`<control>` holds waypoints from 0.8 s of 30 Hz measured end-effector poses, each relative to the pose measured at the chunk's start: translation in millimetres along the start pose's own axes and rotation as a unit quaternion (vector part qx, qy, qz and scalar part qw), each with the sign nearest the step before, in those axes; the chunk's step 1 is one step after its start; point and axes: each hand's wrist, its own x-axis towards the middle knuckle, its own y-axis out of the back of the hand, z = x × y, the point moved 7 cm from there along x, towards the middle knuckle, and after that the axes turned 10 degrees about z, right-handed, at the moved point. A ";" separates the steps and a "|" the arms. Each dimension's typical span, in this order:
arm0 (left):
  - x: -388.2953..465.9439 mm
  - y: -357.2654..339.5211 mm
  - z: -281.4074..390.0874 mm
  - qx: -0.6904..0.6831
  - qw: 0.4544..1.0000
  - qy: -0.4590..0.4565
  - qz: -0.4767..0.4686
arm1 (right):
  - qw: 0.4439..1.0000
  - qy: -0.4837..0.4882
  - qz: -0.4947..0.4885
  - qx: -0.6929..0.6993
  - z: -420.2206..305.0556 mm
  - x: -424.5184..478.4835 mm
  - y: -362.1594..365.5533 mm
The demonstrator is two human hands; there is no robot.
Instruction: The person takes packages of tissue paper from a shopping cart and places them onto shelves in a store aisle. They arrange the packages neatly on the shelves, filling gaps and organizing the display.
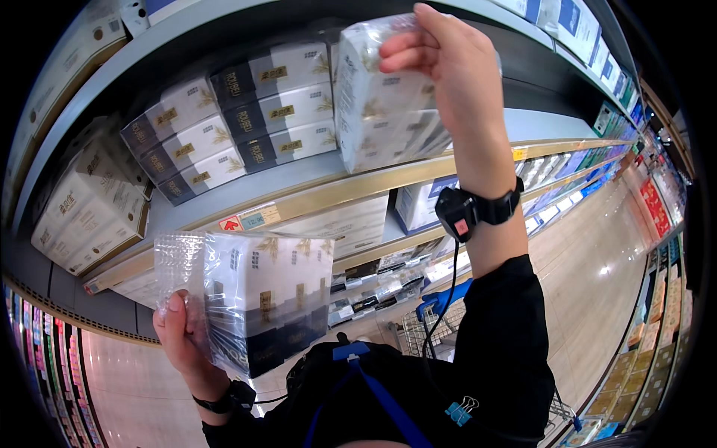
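Note:
My left hand (178, 327) grips the loose clear plastic end of a wrapped pack of tissues (288, 285), white above and dark navy below. I hold this pack in front of the shelf, below its edge. My right hand (448, 67) is raised to the shelf, with its fingers bent over the upper part of another wrapped tissue pack (386, 120). Whether those fingers grip the wrap or only rest against it cannot be made out. Left of that pack, similar tissue packs (280, 112) stand stacked in two groups on the shelf.
A gold shelf edge (403, 178) with a price tag (260, 217) runs below the stacks. Larger white packs (92, 207) stand at the left. A wire shopping cart (411, 330) with a blue handle is beside me. The aisle floor (588, 246) stretches away at the right.

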 end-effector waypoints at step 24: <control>5.2 -19.1 -23.8 0.077 0.996 0.025 -0.037 | 0.995 -0.028 -0.081 -0.044 10.0 32.2 -5.3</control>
